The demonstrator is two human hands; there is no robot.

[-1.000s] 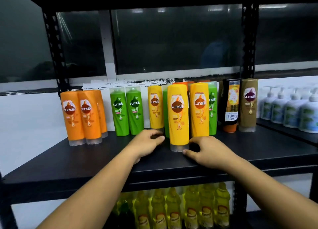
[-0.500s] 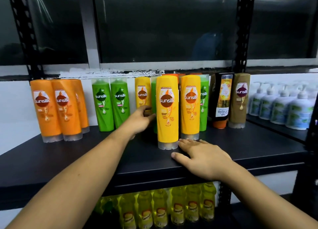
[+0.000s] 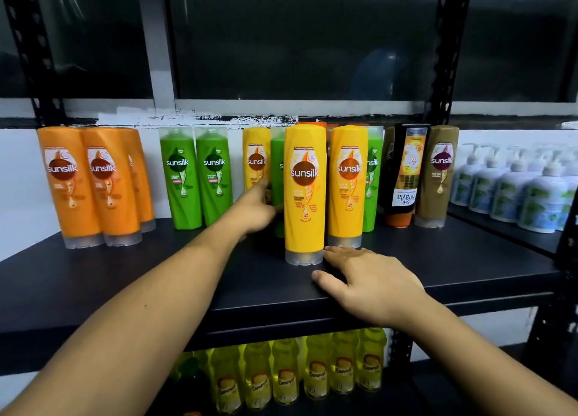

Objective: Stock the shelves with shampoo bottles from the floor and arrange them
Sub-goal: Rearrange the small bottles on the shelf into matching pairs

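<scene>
1. I see the orange bottles (image 3: 84,184) and the green pair (image 3: 195,178) upright at the left of the shelf (image 3: 109,278). They are at risk only if the left forearm swings wide.
2. The left hand (image 3: 255,210) reaches into the tight gap beside the green pair, fingers against the rear yellow bottle (image 3: 255,162) and the half-hidden green bottle (image 3: 276,171). Blur hides its grip, so I cannot tell whether it holds either. A tug low down could tip one onto its neighbours.
3. The front yellow bottle (image 3: 305,190) stands on its cap, forward of the row. It looks tall and narrow, so a brush from the left wrist could topple it toward the shelf edge.
4. The right hand (image 3: 372,279) lies flat on the shelf, grip wide and holding nothing. Its fingertips are just beside the caps of the front bottle and the second yellow bottle (image 3: 348,181). A careless nudge there could rock either into the dark bottles (image 3: 403,178) further right.
</scene>
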